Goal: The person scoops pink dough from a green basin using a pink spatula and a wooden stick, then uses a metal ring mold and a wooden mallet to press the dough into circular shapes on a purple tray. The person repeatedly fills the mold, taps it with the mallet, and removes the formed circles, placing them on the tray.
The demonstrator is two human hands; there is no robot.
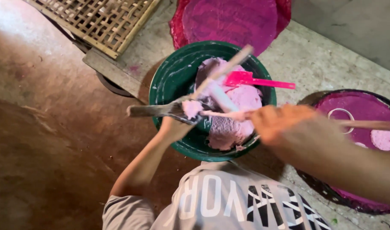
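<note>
**Entry: portioning of pink paste from green bowl, early stage**

Left hand point(174, 127): under the near rim of the green bowl point(161, 85). Its fingers are mostly hidden, and as far as shows they are curled tight on a flat paddle point(161, 110). The paddle's handle juts out to the left of the knuckles.

Dollop of pink paste point(191, 108): sits on the paddle blade, just above the left fingers.

Right hand point(273, 123): blurred. It appears closed round a thin stick point(220, 114), which runs out from both sides of the fist. The stick's tip lies just short of the dollop, and whether they touch cannot be told.

Pink paste point(233, 127), main mass: in the bowl, between the two hands and just beyond the fingertips. It is a large heap, little reduced.

Pink spatula point(246, 79): rests across the paste on the far side of the stick. No finger is on it.

Long wooden rod point(229, 64): leans over the bowl, beyond both hands.

Round tray, magenta surface point(361, 106): behind the right wrist. It carries one pale pink disc point(384, 139) and a white ring point(340, 114).

Second magenta tray point(229, 21) and bamboo lattice point(97, 21): well beyond the fingers.

Assessment: one disc is laid out and one portion is on the paddle. Most of the paste is judged still to be portioned.
</note>
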